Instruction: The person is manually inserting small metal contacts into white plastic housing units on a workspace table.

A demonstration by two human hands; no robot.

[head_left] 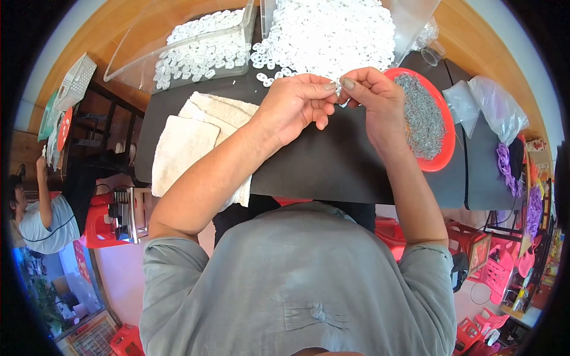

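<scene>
Both hands met over the far edge of a black mat [332, 166]. The left hand [294, 107] was curled nearly closed, thumb and forefinger pinched on a small white ring [338, 89]. The right hand [374, 98] was likewise closed to a pinch, its fingertips touching the same ring from the other side; whether it also held a metal piece could not be told. The ring sat between the two thumbs, just in front of a large heap of white rings [332, 32]. Just beside the right hand lay a red dish [446, 155] filled with small grey metal parts [421, 115]. To the left of the heap stood a clear tray [190, 53] holding more white rings. A folded cream towel [190, 142] lay on the mat under the left forearm. Clear plastic bags [493, 104] lay right of the dish. Another person [41, 213] sat well apart at the left.
</scene>
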